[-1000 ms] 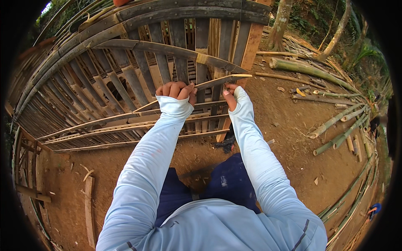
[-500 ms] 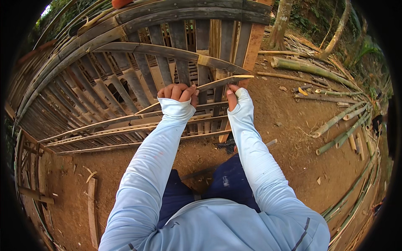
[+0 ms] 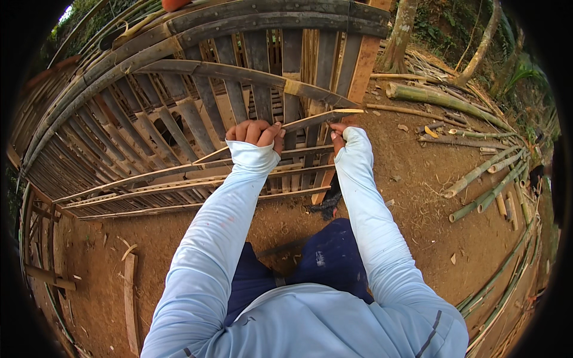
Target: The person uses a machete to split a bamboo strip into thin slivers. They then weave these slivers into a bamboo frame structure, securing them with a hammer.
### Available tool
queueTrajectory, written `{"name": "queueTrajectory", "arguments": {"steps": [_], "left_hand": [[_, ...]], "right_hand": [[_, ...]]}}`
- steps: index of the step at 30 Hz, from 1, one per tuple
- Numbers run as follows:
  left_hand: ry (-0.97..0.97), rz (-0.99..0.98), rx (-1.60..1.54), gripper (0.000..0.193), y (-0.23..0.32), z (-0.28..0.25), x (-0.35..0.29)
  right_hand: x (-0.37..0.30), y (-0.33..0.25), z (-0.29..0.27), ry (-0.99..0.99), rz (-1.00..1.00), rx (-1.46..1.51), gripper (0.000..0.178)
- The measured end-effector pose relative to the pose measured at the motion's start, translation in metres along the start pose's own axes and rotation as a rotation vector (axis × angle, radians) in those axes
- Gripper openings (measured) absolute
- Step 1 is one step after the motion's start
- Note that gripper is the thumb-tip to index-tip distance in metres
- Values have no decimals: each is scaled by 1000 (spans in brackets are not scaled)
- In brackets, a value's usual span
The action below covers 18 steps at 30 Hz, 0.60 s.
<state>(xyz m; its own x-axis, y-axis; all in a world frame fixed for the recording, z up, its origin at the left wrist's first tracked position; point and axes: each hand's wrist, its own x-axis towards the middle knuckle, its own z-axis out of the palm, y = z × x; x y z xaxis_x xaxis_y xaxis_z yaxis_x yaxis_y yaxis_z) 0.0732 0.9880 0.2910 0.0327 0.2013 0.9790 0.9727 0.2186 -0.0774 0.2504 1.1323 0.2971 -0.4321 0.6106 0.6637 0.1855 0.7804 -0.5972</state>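
My left hand (image 3: 255, 132) is closed round a split bamboo strip (image 3: 310, 121), dark on its face with a pale cut edge. The strip slants up to the right, its pale tip beyond my right hand. Just below that tip, my right hand (image 3: 346, 137) is closed in a pinch, thumb against the fingers. What it pinches, if anything, is too small to make out. Behind both hands stands a frame of dark bamboo slats (image 3: 256, 74), crossed by a curved bamboo rail (image 3: 221, 72).
An upright wooden board (image 3: 365, 59) edges the frame on the right. Cut bamboo poles (image 3: 441, 99) lie on the brown dirt to the right, near tree trunks (image 3: 401, 36). A loose plank (image 3: 131, 304) lies at lower left. Something black (image 3: 329, 204) lies below the frame.
My right hand has shifted a little to the right, away from the strip's lower edge, still pinched. My left hand keeps its grip and has hardly moved.
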Motion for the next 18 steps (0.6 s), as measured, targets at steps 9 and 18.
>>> {"name": "queueTrajectory", "arguments": {"steps": [9, 18], "left_hand": [[2, -4, -7, 30, 0, 0, 0], [-7, 2, -5, 30, 1, 1, 0]], "right_hand": [[4, 1, 2, 23, -22, 3, 14], [2, 13, 23, 92, 1, 104, 28]]}}
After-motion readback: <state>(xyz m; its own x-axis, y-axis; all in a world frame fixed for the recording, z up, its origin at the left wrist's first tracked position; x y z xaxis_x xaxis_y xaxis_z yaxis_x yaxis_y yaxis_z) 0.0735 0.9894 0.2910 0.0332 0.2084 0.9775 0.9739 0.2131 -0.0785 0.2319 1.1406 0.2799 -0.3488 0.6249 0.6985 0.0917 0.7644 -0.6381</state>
